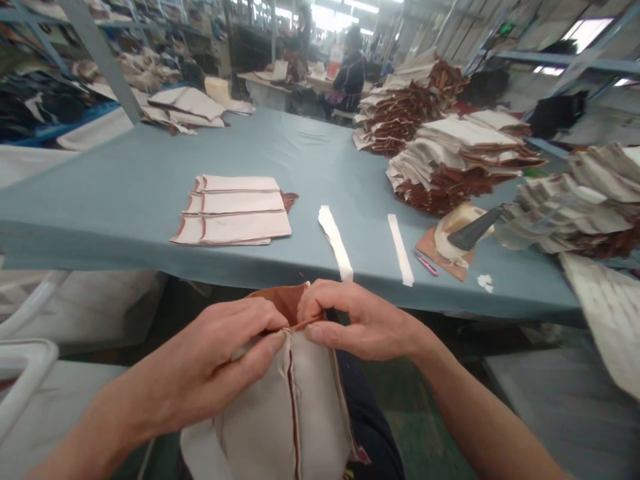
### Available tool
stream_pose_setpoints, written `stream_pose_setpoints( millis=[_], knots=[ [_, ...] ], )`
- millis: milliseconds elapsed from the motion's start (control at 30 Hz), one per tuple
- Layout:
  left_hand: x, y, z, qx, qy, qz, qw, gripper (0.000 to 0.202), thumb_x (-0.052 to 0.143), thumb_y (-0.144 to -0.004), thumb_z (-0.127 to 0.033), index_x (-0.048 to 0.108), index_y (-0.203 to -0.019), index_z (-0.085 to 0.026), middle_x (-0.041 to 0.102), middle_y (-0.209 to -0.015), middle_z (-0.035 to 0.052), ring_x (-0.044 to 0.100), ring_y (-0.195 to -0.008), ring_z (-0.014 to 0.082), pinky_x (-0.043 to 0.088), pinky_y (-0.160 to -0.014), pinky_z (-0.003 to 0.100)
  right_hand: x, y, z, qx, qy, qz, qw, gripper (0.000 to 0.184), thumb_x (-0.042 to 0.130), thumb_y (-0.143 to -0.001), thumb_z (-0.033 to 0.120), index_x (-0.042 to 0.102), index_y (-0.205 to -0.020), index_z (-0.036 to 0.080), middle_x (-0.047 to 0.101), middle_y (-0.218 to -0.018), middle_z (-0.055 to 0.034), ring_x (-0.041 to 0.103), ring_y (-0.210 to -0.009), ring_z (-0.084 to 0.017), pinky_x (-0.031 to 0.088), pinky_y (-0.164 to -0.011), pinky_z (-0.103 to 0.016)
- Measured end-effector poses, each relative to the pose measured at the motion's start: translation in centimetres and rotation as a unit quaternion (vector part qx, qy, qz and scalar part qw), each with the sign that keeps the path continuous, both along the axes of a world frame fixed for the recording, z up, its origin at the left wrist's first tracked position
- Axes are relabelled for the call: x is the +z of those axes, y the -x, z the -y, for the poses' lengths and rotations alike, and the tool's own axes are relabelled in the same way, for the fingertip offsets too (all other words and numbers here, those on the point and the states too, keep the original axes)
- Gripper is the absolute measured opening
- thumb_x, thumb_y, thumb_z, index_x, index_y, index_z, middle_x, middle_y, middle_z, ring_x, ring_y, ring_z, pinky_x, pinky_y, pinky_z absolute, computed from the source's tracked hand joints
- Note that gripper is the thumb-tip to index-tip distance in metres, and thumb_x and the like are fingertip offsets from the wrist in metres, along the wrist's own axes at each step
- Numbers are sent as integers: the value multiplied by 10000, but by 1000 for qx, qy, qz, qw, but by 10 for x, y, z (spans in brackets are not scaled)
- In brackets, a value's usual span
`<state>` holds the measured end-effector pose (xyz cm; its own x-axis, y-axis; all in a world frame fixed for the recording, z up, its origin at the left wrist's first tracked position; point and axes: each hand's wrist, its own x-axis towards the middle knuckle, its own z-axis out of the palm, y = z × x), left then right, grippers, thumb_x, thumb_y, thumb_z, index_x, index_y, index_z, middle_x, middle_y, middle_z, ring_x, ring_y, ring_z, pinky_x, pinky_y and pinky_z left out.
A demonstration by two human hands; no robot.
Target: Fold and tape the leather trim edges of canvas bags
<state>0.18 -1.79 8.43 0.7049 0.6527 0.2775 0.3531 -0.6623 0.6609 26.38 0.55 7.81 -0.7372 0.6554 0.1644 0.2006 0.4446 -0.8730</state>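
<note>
A cream fabric piece with a brown inner side and a dark brown seam down its middle, like a bag turned inside out (320, 407), rests over my lap below the table edge. My left hand (235, 353) pinches its top edge beside the seam. Just to the right, my right hand (355, 317) grips the same edge, thumb on the cream side and fingers over the brown side. The inside of the piece is mostly hidden. Two white strips, one wavy (334, 241) and one straight (401, 250), lie on the table beyond my hands.
On the blue-covered table (125, 193) lie several flat cream pieces (240, 210). Tall stacks of cream and brown pieces (450, 160) stand at the right. Nearer are a grey cone-shaped thing (475, 230) and a small pink-handled tool (426, 262). A person (350, 73) sits farther back.
</note>
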Motion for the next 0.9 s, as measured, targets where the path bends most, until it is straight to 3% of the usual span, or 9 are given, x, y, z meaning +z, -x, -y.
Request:
stream_pose_setpoints(
  millis=[133,300,467,567,700,900],
  knots=[
    [-15,7,0,7,34,-32,999,223,447,-1139,-206,660,-1097,-252,723,-973,-31,674,-895,133,496,-839,218,-11,2,-1,-24,-98,39,994,147,591,-1009,205,626,-867,200,706,-922,-45,639,-1011,-207,482,-1000,-380],
    [-21,10,5,41,40,-58,997,229,415,-1152,-230,642,-1121,-250,692,-1031,-8,644,-993,170,477,-977,271,-11,11,2,-44,-144,12,988,19,649,-939,188,641,-926,200,725,-910,-23,635,-862,-186,488,-995,-410],
    [-13,5,7,51,72,-41,995,213,429,-1152,-272,634,-1098,-244,686,-1012,-11,639,-973,171,488,-907,264,-5,21,5,-47,-79,-51,994,79,672,-910,239,608,-880,203,694,-863,5,583,-769,-146,488,-814,-310],
    [-10,0,3,46,116,-20,992,296,409,-1153,-315,627,-972,-229,673,-895,-27,639,-838,155,506,-786,256,-5,22,5,-44,-19,-70,996,106,677,-887,244,578,-869,210,663,-848,27,544,-730,-123,463,-745,-273],
    [-12,-7,-4,50,158,15,986,391,405,-1145,-360,582,-830,-209,614,-787,-38,593,-705,135,494,-670,244,-8,21,6,-63,23,-61,996,161,696,-836,246,544,-881,214,622,-846,40,523,-731,-121,426,-721,-271],
    [-15,-10,-8,62,204,22,977,430,418,-1125,-428,555,-786,-203,557,-744,-31,523,-659,133,476,-602,238,-11,23,7,-77,29,-54,995,194,671,-797,215,528,-928,219,606,-872,36,530,-764,-132,428,-745,-279]
  ],
)
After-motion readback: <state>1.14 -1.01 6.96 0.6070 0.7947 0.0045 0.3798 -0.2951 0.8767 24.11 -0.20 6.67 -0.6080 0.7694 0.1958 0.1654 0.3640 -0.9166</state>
